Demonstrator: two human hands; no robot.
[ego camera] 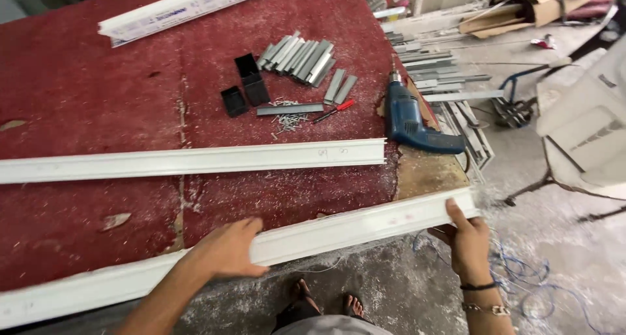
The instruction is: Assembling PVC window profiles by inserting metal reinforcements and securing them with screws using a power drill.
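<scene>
Your left hand (225, 250) clamped on near white profile (313, 236), right hand (468, 240) gripping its end, blue drill (409, 121) at 1 o'clock, second profile (195, 160) beyond

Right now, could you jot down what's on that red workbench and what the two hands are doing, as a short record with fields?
Surface: red carpeted workbench, worn bare at its right corner
Left hand: left hand grips the near long white plastic profile around its middle
Right hand: right hand holds the same profile's right end
Second profile: parallel white profile, farther back, untouched
Tool: blue electric drill lying by the right edge
Small parts: grey metal pieces, two black boxes, loose screws
</scene>
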